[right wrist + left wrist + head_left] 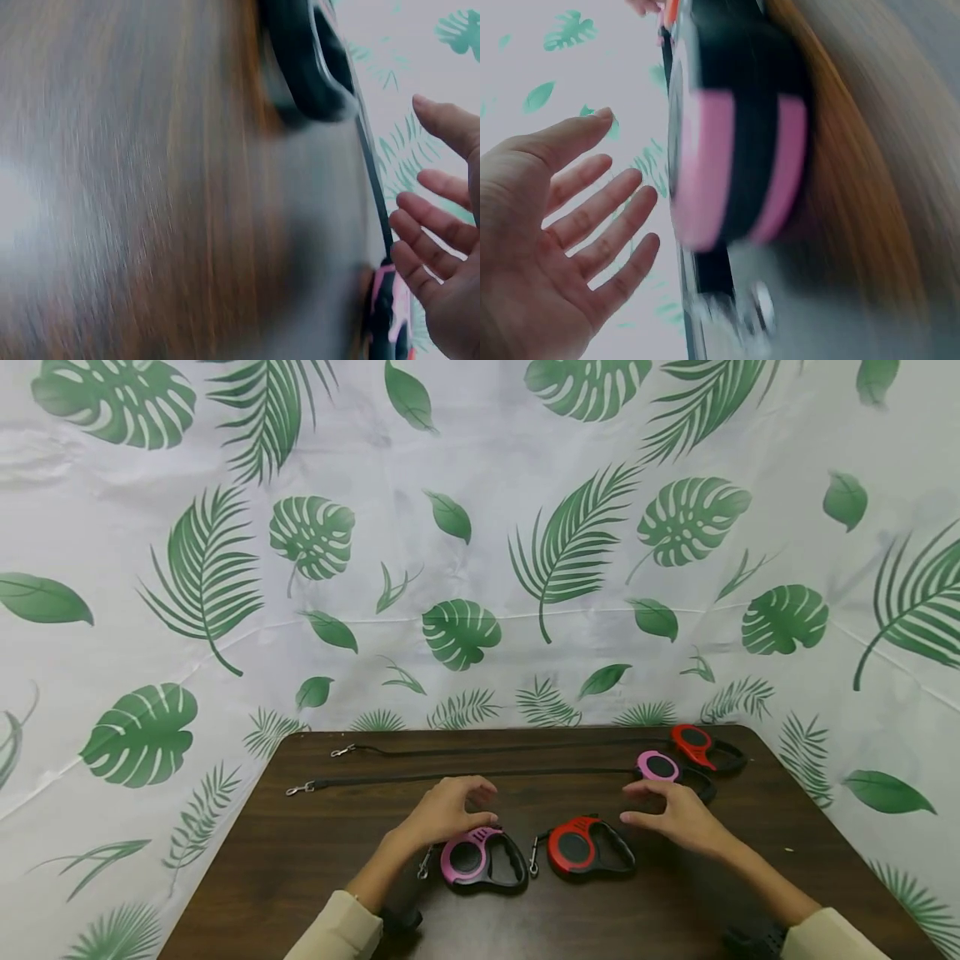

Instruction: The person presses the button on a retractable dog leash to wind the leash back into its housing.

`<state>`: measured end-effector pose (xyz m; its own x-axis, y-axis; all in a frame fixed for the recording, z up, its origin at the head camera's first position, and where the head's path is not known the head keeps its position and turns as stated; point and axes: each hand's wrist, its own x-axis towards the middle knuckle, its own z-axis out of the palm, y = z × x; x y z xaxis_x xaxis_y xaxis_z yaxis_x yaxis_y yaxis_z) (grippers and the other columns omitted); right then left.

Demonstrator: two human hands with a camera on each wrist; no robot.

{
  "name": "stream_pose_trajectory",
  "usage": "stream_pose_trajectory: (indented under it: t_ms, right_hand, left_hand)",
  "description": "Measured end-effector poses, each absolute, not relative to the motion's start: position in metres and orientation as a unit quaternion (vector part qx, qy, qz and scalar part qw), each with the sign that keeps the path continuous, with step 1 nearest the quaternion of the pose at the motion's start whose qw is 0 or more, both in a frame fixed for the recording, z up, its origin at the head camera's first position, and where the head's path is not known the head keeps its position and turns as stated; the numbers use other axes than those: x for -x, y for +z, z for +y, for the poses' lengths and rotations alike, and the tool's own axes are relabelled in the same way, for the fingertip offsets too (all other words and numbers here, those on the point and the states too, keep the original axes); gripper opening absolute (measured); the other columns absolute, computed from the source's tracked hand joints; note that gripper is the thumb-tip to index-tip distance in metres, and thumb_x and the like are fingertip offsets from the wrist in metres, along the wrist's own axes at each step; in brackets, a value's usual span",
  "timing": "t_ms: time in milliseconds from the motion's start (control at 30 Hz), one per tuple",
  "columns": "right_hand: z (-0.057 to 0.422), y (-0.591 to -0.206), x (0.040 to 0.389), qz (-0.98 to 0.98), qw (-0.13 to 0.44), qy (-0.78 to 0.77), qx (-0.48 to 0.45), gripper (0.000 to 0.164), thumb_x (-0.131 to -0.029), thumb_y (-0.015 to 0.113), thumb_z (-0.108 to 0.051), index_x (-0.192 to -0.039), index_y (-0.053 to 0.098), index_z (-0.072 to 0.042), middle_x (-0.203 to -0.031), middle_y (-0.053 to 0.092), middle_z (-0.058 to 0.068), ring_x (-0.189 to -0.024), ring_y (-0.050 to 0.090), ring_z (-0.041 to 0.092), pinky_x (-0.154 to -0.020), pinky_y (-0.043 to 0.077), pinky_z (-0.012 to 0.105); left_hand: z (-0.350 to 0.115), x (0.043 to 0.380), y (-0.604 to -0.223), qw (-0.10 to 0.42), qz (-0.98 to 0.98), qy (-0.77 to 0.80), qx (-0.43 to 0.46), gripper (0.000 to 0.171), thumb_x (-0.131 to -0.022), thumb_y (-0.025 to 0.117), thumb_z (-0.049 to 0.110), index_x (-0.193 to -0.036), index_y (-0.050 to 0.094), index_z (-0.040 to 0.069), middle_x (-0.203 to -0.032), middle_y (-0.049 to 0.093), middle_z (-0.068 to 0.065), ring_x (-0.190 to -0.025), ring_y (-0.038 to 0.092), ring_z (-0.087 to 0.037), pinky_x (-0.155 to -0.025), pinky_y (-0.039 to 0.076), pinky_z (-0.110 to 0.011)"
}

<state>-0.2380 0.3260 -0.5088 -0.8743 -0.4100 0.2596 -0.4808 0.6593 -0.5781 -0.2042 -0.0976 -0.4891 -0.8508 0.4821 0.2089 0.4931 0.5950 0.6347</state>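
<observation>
My left hand [446, 810] hovers just over the near pink-and-black retractable dog leash [463, 860], its fingers loosely bent and holding nothing. In the left wrist view that leash's casing [709, 172] stands beside the spread fingers, with its metal clip [763, 307] blurred below. My right hand [682, 818] is likewise relaxed, to the right of a red-and-black retractable leash [574, 850]. Its thumb and fingers are apart in the right wrist view, where a black leash handle [307, 75] appears at the top. Both near leashes lie flat with their cords drawn in.
Farther back, another pink leash [660, 765] and another red leash [692, 739] lie at the right. Their black cords [480, 774] stretch left across the dark wooden table [255, 860], ending in metal clips [300, 787]. A leaf-printed cloth [465, 560] hangs behind.
</observation>
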Motion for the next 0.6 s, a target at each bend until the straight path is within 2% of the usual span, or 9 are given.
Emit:
stream_pose_trajectory:
  t_ms: [167,300,600]
  right_hand:
    - [0.341,-0.507,0.242,-0.908,0.086,0.316,-0.264,0.051,-0.088,0.088,-0.038,-0.127,0.073,-0.008,-0.119,0.077,0.006,-0.103,0.07,0.025,-0.089,0.058,0.039]
    - [0.351,-0.505,0.245,-0.909,0.102,0.299,-0.272,0.052,-0.087,0.089,-0.037,-0.127,0.073,-0.007,-0.12,0.077,0.008,-0.106,0.071,0.026,-0.092,0.059,0.041]
    - [0.375,-0.504,0.25,-0.918,0.136,0.256,-0.271,0.055,-0.084,0.091,-0.037,-0.126,0.073,-0.007,-0.114,0.075,0.005,-0.101,0.071,0.03,-0.085,0.059,0.047]
  left_hand:
    - [-0.124,0.202,-0.489,0.047,-0.904,-0.342,0.251,0.039,-0.096,0.081,0.024,-0.131,0.069,0.009,-0.123,0.075,-0.012,-0.111,0.073,-0.028,-0.093,0.058,-0.051]
    - [-0.148,0.202,-0.491,0.088,-0.917,-0.316,0.228,0.042,-0.094,0.083,0.025,-0.131,0.07,0.009,-0.121,0.076,-0.011,-0.11,0.074,-0.028,-0.091,0.059,-0.051]
    - [-0.203,0.202,-0.496,0.149,-0.928,-0.288,0.186,0.051,-0.09,0.086,0.024,-0.136,0.069,0.008,-0.124,0.073,-0.008,-0.112,0.072,-0.029,-0.09,0.058,-0.052]
